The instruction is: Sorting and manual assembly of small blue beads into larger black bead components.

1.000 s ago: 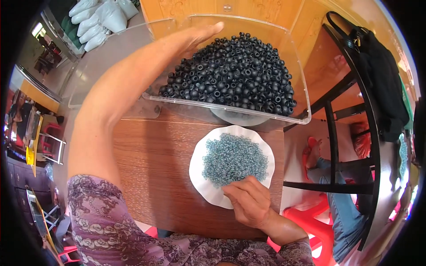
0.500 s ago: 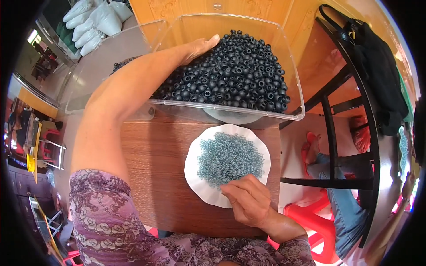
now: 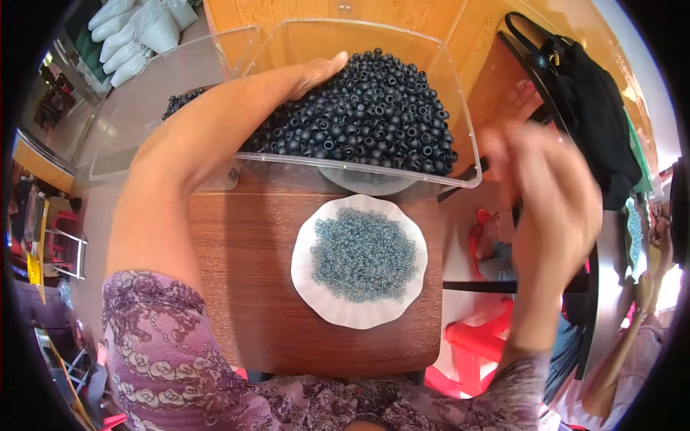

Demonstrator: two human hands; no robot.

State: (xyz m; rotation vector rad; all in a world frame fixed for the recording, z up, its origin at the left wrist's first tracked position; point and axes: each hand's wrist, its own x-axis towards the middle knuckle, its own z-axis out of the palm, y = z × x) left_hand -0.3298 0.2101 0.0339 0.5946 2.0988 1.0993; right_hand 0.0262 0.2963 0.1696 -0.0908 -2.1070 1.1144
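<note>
My left hand [image 3: 322,75] reaches into a clear plastic bin [image 3: 359,167] and rests against a heap of small black hollow round caps [image 3: 374,115]. Its thumb is stretched out at the top, while the other fingers are hidden. Raised off to the right of the bin is my right hand [image 3: 546,183], smeared by motion, so I cannot tell what its fingers hold. In front of the bin a white plate with a wavy rim [image 3: 309,287] carries a layer of tiny blue-grey see-through rings [image 3: 365,253].
The brown wooden table [image 3: 237,287] bears plate and bin. A second clear bin [image 3: 108,161] with black pieces adjoins on the left. White sacks [image 3: 154,32] lie beyond it. To the right are a red stool [image 3: 471,352], a black bag [image 3: 593,108] and another person's arm [image 3: 622,345].
My right hand has left the lower edge of the plate and swung up and right, beside the bin. My left hand stays against the heap. The whole view has shifted slightly.
</note>
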